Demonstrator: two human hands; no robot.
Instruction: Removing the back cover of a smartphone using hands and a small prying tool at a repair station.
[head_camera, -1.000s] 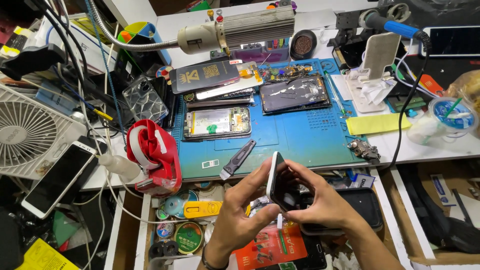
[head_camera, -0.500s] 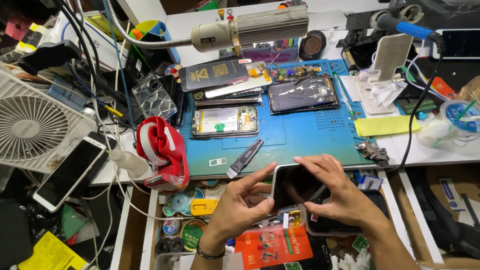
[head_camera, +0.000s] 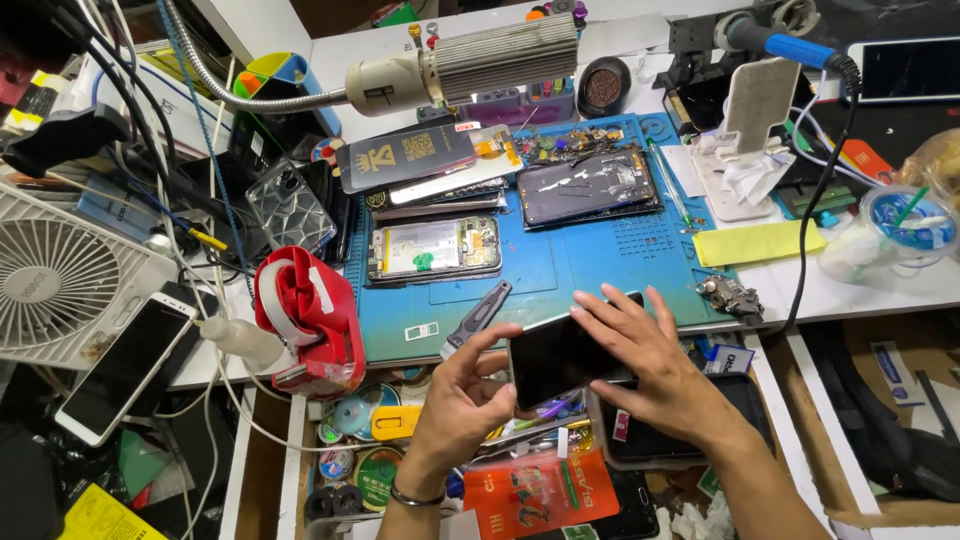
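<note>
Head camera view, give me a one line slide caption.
Both hands, left hand and right hand, hold a dark phone above a blue repair mat.

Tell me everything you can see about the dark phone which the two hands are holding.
The phone is a flat black rectangle with a glossy, dark, unlit face turned up toward the camera. It is held tilted above the near edge of the blue mat, over an open drawer. The left hand grips its left edge; the right hand lies over its right side, fingers spread along the top.
</note>
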